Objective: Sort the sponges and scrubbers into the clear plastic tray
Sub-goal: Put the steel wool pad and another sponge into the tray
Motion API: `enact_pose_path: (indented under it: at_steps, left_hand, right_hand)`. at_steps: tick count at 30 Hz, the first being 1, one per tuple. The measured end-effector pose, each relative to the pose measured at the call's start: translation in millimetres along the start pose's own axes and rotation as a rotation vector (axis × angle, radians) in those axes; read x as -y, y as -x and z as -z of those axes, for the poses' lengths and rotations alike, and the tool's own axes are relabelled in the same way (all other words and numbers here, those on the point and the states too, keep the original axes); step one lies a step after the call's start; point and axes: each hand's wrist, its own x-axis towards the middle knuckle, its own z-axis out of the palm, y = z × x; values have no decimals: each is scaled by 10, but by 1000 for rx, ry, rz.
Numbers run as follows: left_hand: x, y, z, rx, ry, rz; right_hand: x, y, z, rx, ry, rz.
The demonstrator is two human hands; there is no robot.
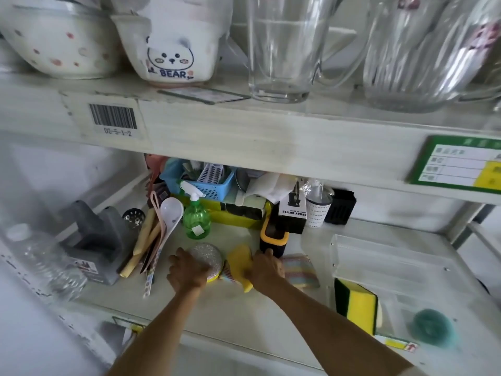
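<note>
On the lower shelf, my left hand (pixel 187 271) rests on a round silver scrubber (pixel 207 255) with a yellow underside, fingers curled over its left edge. My right hand (pixel 265 270) grips a yellow sponge (pixel 240 257) just right of it. A pastel striped sponge cloth (pixel 299 270) lies beside my right hand. The clear plastic tray (pixel 393 267) stands at the right. It holds a yellow-and-green sponge (pixel 357 305) on edge and a round teal scrubber (pixel 431 327).
A green spray bottle (pixel 196 215), a white spoon (pixel 170 213) and wooden utensils stand behind my left hand. A black-and-orange holder (pixel 272 237) sits behind my right hand. A grey block (pixel 95 240) and a clear bottle (pixel 40 256) are at left. Bowls and glass jugs fill the upper shelf.
</note>
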Motion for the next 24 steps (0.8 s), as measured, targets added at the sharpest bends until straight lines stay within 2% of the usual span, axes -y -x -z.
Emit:
enact_pose_path:
  at_steps: [2,6,9,11,14,20,24]
  left_hand:
    - [26,-7,-7,-43,107,-62]
    - [42,-3,45,-186,135,-188]
    - [-115,122,157,-280,334,-231]
    - [-302,243,204,-321,485,-327]
    - [-661,477,244,-268,664,-390]
    - [-1370,953,67,-169,705,-505]
    - [-1770,1268,-115,-67,700,-565]
  right_hand:
    - [-10,21,-6,4,-95,-4]
    - [-42,77,24,-10,-278,16]
    - [-104,149,82,-90,-358,68]
    - [-171,210,160,-196,-385,93]
    - [-309,298,342,-391,-447,80]
    - [-902,442,660,-719,-531,2]
    - [-1403,578,829,-847,-497,-84]
